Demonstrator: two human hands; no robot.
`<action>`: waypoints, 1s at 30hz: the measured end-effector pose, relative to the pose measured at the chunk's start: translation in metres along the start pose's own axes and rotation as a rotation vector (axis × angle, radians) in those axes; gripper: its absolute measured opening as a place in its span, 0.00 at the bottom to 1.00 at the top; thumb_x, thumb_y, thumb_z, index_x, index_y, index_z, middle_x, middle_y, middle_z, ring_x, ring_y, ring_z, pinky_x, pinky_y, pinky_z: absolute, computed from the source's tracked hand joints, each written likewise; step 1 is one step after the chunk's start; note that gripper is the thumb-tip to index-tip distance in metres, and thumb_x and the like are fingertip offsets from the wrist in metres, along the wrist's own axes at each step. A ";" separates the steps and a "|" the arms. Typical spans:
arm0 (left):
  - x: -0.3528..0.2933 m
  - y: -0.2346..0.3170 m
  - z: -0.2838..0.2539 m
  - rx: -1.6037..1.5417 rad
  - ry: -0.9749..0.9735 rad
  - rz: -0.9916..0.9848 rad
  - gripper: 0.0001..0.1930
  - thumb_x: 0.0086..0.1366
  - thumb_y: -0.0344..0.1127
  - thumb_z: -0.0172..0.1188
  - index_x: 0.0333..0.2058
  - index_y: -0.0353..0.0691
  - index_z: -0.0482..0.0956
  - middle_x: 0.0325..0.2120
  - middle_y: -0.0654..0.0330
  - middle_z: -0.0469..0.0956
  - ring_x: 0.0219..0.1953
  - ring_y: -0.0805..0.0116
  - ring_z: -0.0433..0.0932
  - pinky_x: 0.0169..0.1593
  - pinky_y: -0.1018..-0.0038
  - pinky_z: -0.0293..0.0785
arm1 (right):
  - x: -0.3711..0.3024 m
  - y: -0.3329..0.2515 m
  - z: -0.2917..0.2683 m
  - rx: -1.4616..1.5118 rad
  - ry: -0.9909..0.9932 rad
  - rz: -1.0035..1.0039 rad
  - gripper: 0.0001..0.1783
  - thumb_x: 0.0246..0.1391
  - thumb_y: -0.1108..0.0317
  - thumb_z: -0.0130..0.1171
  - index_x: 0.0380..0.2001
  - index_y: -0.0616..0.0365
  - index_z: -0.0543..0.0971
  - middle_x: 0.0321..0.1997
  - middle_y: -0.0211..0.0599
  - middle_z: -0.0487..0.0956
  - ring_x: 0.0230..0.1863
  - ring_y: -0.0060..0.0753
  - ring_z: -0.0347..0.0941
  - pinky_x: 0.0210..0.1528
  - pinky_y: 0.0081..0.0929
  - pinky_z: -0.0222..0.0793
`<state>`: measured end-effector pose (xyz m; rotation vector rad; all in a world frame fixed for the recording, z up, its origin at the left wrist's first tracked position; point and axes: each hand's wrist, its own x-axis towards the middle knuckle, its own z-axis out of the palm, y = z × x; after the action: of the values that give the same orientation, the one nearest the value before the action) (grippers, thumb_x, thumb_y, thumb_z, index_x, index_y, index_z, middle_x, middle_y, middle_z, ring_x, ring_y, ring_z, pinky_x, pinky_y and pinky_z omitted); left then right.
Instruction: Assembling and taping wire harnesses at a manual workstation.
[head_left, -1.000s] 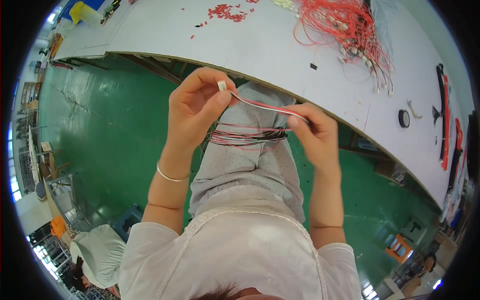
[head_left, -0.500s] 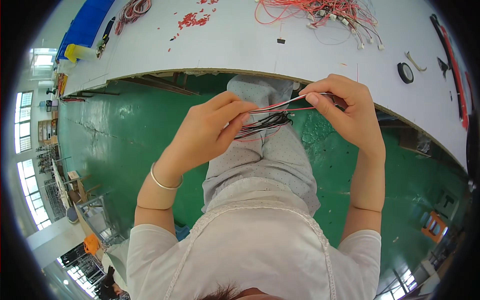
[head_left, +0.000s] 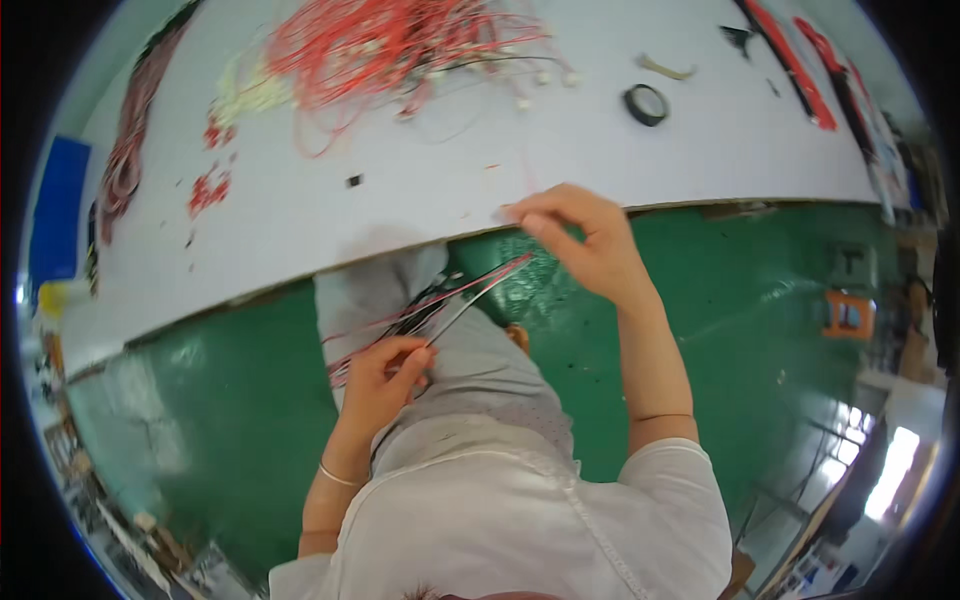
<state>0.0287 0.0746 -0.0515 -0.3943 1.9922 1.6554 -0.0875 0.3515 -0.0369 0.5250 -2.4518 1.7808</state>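
My left hand (head_left: pixel 385 380) is low over my lap, its thumb and fingers closed on thin wires (head_left: pixel 470 303). Red, black and white strands run up and to the right from it, and their far ends stand free of my right hand. A darker bunch of black and red wires (head_left: pixel 415 318) lies across my thigh beside the left hand. Over the table's front edge is my right hand (head_left: pixel 585 245), thumb and forefinger brought together. Its fingertips are slightly blurred, and whatever may be between them cannot be made out.
On the white table (head_left: pixel 300 225) lie a heap of red wires (head_left: pixel 350 50) with white connectors, small red pieces (head_left: pixel 208 190), a black tape roll (head_left: pixel 645 104) and a small black piece (head_left: pixel 354 181). An orange stool (head_left: pixel 848 315) stands at right on the green floor.
My view has swung to the right. My left hand has come down toward my lap with the wires; my right hand has let go of their other ends and moved to the table edge.
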 end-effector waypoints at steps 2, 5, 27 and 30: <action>0.009 -0.021 0.005 -0.084 -0.047 0.017 0.07 0.67 0.32 0.60 0.38 0.34 0.81 0.27 0.64 0.79 0.27 0.80 0.75 0.24 0.80 0.72 | 0.004 -0.005 -0.031 -0.014 0.250 0.117 0.08 0.58 0.70 0.62 0.38 0.60 0.83 0.29 0.25 0.78 0.32 0.15 0.70 0.36 0.16 0.65; 0.012 -0.026 0.004 -0.147 -0.044 0.016 0.07 0.67 0.33 0.60 0.37 0.34 0.80 0.28 0.65 0.79 0.27 0.79 0.76 0.24 0.81 0.72 | 0.019 -0.003 -0.058 -0.118 0.478 0.222 0.10 0.58 0.69 0.61 0.42 0.60 0.82 0.32 0.26 0.79 0.35 0.18 0.72 0.40 0.18 0.67; -0.235 -0.076 -0.485 -1.129 0.582 1.176 0.18 0.67 0.22 0.46 0.55 0.29 0.66 0.54 0.45 0.72 0.48 0.55 0.75 0.49 0.65 0.75 | -0.041 -0.027 -0.082 0.031 0.289 0.212 0.12 0.62 0.67 0.55 0.41 0.66 0.78 0.31 0.27 0.73 0.26 0.12 0.60 0.28 0.13 0.54; -0.226 -0.154 -0.536 -1.118 0.895 1.054 0.13 0.72 0.27 0.43 0.51 0.30 0.67 0.61 0.44 0.68 0.60 0.47 0.71 0.52 0.59 0.78 | -0.086 -0.028 -0.142 -0.184 0.555 0.256 0.15 0.63 0.63 0.56 0.44 0.66 0.79 0.22 0.19 0.64 0.21 0.11 0.54 0.25 0.14 0.48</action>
<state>0.1885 -0.5022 0.0132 -0.5560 1.5641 3.7874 -0.0187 0.4961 0.0136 -0.2777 -2.3067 1.4835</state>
